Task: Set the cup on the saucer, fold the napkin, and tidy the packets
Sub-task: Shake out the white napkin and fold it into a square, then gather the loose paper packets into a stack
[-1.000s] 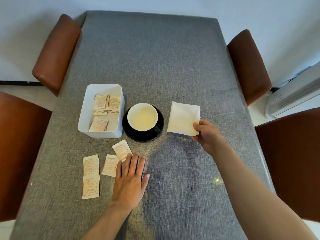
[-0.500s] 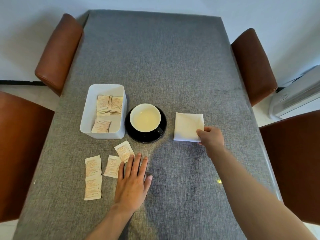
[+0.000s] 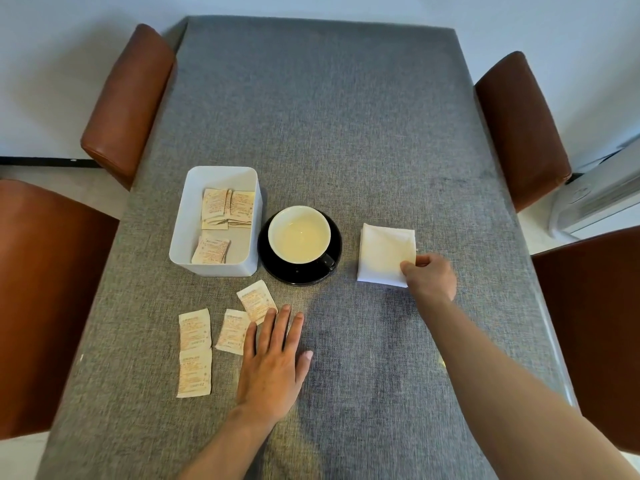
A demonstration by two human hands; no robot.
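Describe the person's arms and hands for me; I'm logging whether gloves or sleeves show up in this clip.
Both arms are bare as far as the picture shows: no sleeves, gloves, watch or bracelets. The left hand and the right hand show no rings that I can make out. Fingernails look short and unpainted. Both forearms enter from the bottom edge.

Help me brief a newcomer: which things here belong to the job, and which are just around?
Belong to the job:
cup on saucer
napkin, pinched by the right hand
loose packets by the flat left hand
white bin holding packets

Just around:
chairs
grey table
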